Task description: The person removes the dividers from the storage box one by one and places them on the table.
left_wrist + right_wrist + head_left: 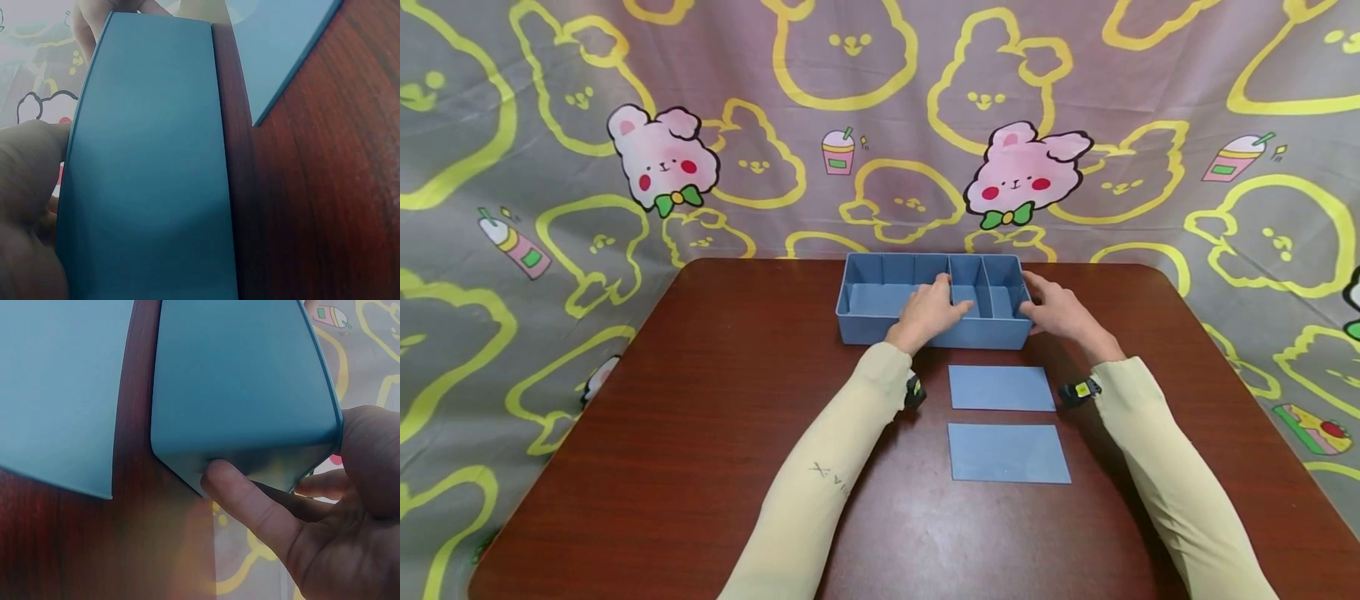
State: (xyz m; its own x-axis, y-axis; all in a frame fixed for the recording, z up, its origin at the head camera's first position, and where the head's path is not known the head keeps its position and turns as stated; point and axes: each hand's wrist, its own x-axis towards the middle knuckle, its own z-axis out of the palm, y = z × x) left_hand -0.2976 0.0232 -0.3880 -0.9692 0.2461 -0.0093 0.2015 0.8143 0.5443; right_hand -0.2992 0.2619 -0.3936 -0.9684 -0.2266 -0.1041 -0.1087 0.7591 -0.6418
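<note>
A blue open-topped box [880,330] with compartments stands at the far side of the table. My left hand [927,312] reaches over its front wall, thumb and fingers on either side of a divider [952,292], which it pinches. At the right end, my right hand [1063,312] grips the box's end wall, its thumb by the rim. In the right wrist view one finger [244,497] lies against the outside of that wall. The left wrist view shows the box's front wall [150,144], which hides part of the left hand. Another divider [987,287] stands farther right inside.
Two flat blue rectangular panels, a farther one [1002,388] and a nearer one [1009,454], lie between the forearms on the brown wooden table [700,433]. A patterned curtain [880,108] hangs right behind the table's far edge.
</note>
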